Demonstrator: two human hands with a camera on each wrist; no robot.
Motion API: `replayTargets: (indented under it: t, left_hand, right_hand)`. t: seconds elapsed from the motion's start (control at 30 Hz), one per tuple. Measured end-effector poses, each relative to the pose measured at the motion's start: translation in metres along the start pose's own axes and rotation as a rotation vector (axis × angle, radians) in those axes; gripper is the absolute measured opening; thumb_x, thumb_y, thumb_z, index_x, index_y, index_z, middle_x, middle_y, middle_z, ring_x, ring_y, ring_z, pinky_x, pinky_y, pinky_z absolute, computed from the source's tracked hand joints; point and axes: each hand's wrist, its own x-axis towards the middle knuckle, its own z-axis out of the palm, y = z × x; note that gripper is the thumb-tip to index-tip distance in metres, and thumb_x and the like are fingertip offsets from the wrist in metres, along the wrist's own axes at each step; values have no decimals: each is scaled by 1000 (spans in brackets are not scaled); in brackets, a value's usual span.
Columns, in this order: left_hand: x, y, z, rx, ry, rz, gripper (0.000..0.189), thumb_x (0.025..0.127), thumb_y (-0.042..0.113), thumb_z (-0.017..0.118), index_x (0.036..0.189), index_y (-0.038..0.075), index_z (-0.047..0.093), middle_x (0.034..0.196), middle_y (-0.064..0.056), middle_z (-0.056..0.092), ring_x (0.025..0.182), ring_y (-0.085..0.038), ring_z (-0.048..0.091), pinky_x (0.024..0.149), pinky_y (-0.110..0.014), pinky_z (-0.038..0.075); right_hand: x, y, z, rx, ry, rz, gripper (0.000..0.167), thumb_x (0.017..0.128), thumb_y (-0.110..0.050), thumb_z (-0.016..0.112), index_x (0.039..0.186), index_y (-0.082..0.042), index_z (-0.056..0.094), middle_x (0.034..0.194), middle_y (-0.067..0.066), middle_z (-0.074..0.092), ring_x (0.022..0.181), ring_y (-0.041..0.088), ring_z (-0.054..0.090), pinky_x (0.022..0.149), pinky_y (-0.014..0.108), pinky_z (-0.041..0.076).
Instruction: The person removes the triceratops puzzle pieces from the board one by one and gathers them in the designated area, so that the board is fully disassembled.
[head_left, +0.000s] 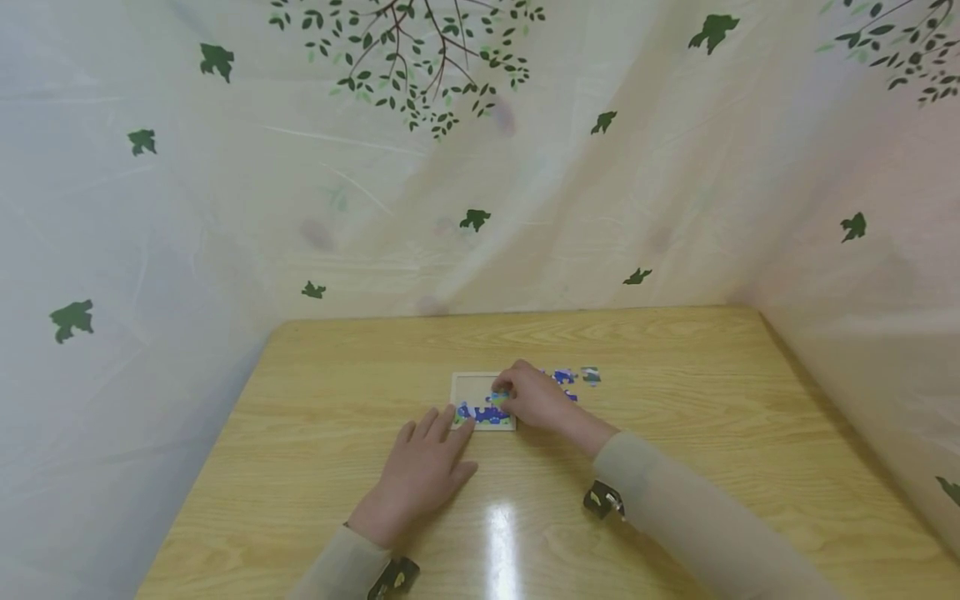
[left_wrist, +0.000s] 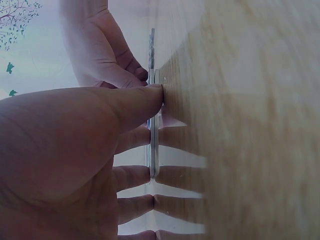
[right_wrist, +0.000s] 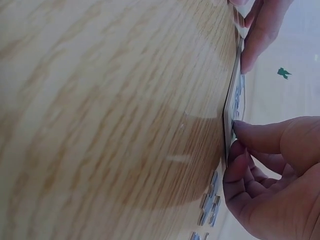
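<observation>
A small jigsaw puzzle tray [head_left: 471, 385] with a pale frame lies flat on the table, blue and purple pieces [head_left: 480, 414] filling its near side. My left hand [head_left: 422, 468] rests with fingers spread, its fingertips at the tray's near left edge. Over the tray's right side, my right hand [head_left: 536, 398] curls its fingers and pinches a green and blue puzzle piece [head_left: 498, 399]. In the right wrist view, the right thumb [right_wrist: 260, 137] comes down at the tray's surface, and the piece is mostly hidden by the fingers.
Several loose puzzle pieces [head_left: 591, 375] lie on the wooden table [head_left: 337, 367] behind and right of the right hand. In the right wrist view, loose pieces [right_wrist: 210, 200] lie close beside that hand. A pale curtain [head_left: 420, 250] with leaf prints stands around the table.
</observation>
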Motion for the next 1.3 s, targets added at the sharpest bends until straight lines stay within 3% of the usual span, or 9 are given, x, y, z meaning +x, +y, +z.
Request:
replayTargets:
  t: [0.43,0.73,1.1,1.3]
  left_hand:
    - [2,-2,2,3,-2,-3,66,111,50,62,167,16,51,175,-20,37,161,-48,33,128,-71,27]
    - [3,-3,5,6,1,1,67,112,53,60,167,16,50,176,-20,36,161,-48,33,128,-72,26]
    - [2,-1,1,-14,6,0,66,111,48,63,166,14,51,175,-21,37,160,-49,33,128,-73,27]
    - [3,-3,3,-20,12,1,65,112,49,62,166,15,51,175,-21,37,160,-49,33,128,-73,26]
  right_hand:
    - [2,-4,0,-32,-14,11,33,98,-7,83,130,-6,78,121,8,69,113,26,68,104,48,59]
    - [6,-2,0,12,-9,53,33,96,-7,85,128,-10,77,122,6,72,115,26,68,106,47,59]
    - [6,2,-1,80,15,44,30,93,-3,85,119,-16,77,114,2,72,103,20,67,95,43,61]
    - [3,3,-4,120,44,-11,16,98,-6,81,109,-18,78,101,-4,71,96,17,66,89,40,61]
